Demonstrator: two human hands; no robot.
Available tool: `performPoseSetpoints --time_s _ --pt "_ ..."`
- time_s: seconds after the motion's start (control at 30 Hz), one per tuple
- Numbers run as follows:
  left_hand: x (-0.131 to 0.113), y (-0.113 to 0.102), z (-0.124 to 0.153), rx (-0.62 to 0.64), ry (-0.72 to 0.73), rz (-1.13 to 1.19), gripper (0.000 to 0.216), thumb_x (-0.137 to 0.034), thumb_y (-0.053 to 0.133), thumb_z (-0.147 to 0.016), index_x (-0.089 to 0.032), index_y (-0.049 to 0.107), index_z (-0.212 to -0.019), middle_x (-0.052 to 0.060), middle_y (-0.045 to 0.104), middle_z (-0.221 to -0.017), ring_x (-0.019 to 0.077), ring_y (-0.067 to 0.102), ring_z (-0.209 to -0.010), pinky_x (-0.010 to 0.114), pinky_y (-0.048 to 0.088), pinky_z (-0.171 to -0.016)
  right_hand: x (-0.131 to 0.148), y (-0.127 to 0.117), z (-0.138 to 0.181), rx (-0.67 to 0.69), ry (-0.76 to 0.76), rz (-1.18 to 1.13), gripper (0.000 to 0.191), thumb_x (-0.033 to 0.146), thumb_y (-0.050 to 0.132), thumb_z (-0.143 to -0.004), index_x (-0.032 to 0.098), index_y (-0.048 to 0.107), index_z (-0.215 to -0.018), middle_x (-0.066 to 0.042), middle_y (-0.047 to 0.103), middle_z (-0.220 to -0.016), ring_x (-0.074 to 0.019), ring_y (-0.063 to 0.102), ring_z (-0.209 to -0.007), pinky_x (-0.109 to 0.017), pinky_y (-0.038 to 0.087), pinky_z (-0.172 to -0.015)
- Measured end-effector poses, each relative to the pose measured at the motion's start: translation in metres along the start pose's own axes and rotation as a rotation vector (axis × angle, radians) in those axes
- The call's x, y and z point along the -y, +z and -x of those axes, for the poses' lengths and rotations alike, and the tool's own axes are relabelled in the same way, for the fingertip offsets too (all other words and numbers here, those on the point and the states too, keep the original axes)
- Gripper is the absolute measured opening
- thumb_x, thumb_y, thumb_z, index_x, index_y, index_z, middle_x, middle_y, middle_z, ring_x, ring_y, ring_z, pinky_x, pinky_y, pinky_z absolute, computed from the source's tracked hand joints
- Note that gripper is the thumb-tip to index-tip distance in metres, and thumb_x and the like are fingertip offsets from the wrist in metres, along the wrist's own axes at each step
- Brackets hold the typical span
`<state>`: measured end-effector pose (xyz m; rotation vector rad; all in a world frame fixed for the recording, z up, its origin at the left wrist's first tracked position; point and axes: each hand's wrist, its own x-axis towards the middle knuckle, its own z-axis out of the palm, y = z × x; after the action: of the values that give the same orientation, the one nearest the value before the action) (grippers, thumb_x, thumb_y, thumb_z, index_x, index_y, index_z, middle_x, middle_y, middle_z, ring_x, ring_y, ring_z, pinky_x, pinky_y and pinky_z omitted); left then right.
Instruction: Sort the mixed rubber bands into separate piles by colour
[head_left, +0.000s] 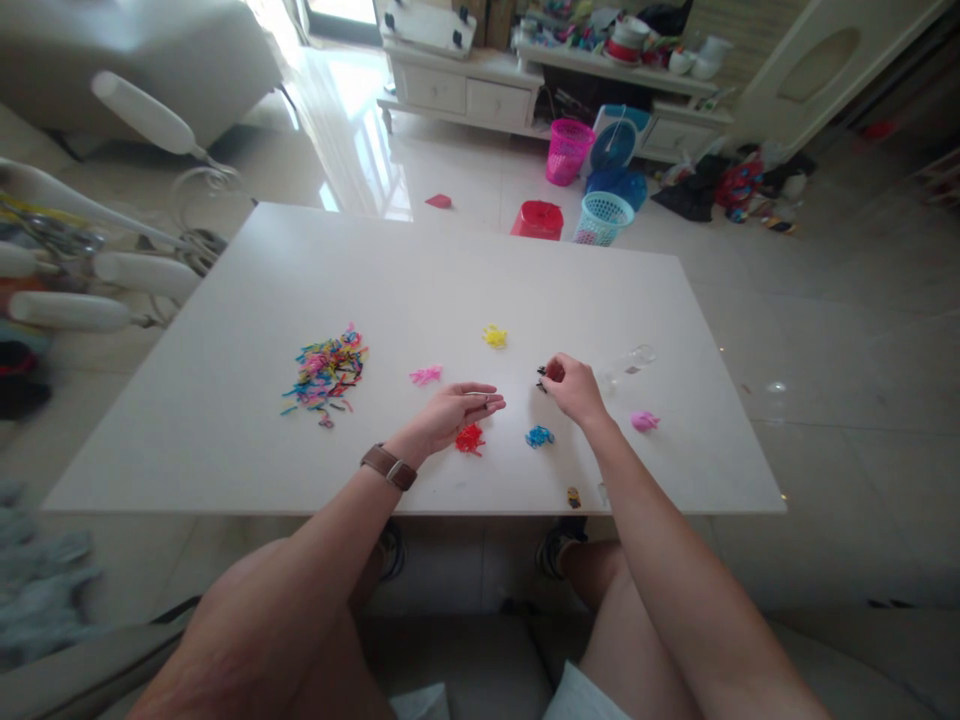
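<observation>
My left hand (455,412) reaches over the table with its fingers stretched out and the palm partly turned up. A tiny dark bit shows by its fingers, too small to name. Below it lies a pile of small red strips (470,440). To the right, my right hand (574,388) is pinched at a few small black strips (541,380); its fingertips partly hide them. Blue strips (539,437) lie between the hands, nearer me. Yellow strips (495,337) and pink strips (426,375) form separate little piles farther off. A large mixed-colour pile (328,372) spreads at the left.
On the white table (390,270), a clear container (636,360) lies right of my right hand, with a pink-purple item (644,421) nearer. A small yellow-and-dark figure (574,497) sits at the front edge. Beyond the table stand a red bin (538,220) and baskets.
</observation>
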<state>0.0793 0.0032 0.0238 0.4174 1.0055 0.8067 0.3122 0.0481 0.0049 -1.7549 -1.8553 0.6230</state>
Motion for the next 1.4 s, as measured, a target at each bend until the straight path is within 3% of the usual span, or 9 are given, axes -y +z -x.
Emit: performPoseSetpoints --time_s 0.13,0.27,0.43,0.53,0.63,1.0,1.23,1.4 --pt "-0.001 -0.001 0.000 -0.006 0.017 0.002 0.008 -0.004 0.062 -0.088 -0.008 0.066 -0.094 0.020 0.074 -0.105 0.0188 0.074 -0.098 0.031 0.053 -0.103 -0.019 -0.001 -0.002 -0.033 0.034 0.111 0.004 0.020 0.065 -0.076 0.022 0.063 -0.074 -0.001 0.066 -0.071 -0.0158 0.057 -0.065 -0.029 0.043 -0.066" --pt "0.000 -0.001 -0.001 -0.023 0.042 0.031 0.007 -0.004 0.061 -0.090 -0.010 0.060 -0.092 0.019 0.075 -0.100 0.0176 0.074 -0.094 0.032 0.053 -0.102 -0.002 0.005 0.003 -0.070 -0.025 0.044 0.007 0.025 0.068 -0.079 0.020 0.065 -0.075 -0.002 0.067 -0.078 -0.0156 0.057 -0.067 -0.030 0.046 -0.069" --pt "0.002 0.000 -0.003 0.002 0.061 0.044 0.011 -0.002 0.059 -0.091 -0.012 0.057 -0.094 0.012 0.073 -0.086 0.0139 0.074 -0.085 0.031 0.054 -0.098 0.039 0.020 0.015 0.171 -0.195 -0.307 0.016 0.036 0.070 -0.084 0.021 0.075 -0.086 -0.003 0.067 -0.088 -0.0133 0.061 -0.070 -0.027 0.048 -0.066" --pt "0.004 -0.001 -0.004 -0.006 0.078 0.004 0.011 -0.002 0.059 -0.090 -0.012 0.057 -0.093 0.007 0.071 -0.080 0.0118 0.072 -0.080 0.030 0.055 -0.094 0.048 0.029 0.019 0.272 -0.192 -0.342 0.018 0.037 0.076 -0.080 0.021 0.077 -0.087 -0.003 0.064 -0.089 -0.0127 0.060 -0.071 -0.027 0.047 -0.067" --pt "0.005 -0.002 -0.004 -0.021 0.087 -0.033 0.011 -0.004 0.062 -0.089 -0.013 0.058 -0.092 0.005 0.069 -0.079 0.0116 0.070 -0.078 0.031 0.055 -0.092 0.048 0.034 0.019 0.285 -0.158 -0.369 0.015 0.035 0.078 -0.078 0.022 0.078 -0.084 -0.002 0.063 -0.088 -0.0120 0.058 -0.071 -0.027 0.047 -0.067" --pt "0.012 0.002 -0.008 -0.075 0.113 -0.050 0.015 -0.010 0.069 -0.087 -0.014 0.054 -0.087 0.005 0.067 -0.076 0.0132 0.071 -0.075 0.034 0.058 -0.088 0.047 0.042 0.021 0.215 -0.131 -0.424 0.007 0.026 0.075 -0.075 0.019 0.077 -0.074 -0.001 0.066 -0.083 -0.0121 0.060 -0.070 -0.026 0.046 -0.064" --pt "0.014 0.006 -0.011 -0.090 0.089 -0.035 0.011 -0.007 0.057 -0.094 -0.014 0.054 -0.086 0.007 0.069 -0.077 0.0146 0.073 -0.079 0.037 0.057 -0.095 0.053 0.039 0.024 0.115 -0.181 -0.385 0.009 0.024 0.070 -0.076 0.019 0.073 -0.069 -0.002 0.066 -0.079 -0.0115 0.058 -0.066 -0.024 0.045 -0.060" --pt "0.001 -0.008 -0.015 -0.157 0.178 -0.158 0.012 -0.011 0.068 -0.087 -0.013 0.058 -0.081 0.010 0.072 -0.080 0.0158 0.072 -0.073 0.034 0.057 -0.087 0.050 0.031 0.019 0.003 -0.099 -0.367 0.009 0.028 0.068 -0.076 0.019 0.071 -0.075 -0.002 0.067 -0.082 -0.0127 0.060 -0.066 -0.025 0.047 -0.061"
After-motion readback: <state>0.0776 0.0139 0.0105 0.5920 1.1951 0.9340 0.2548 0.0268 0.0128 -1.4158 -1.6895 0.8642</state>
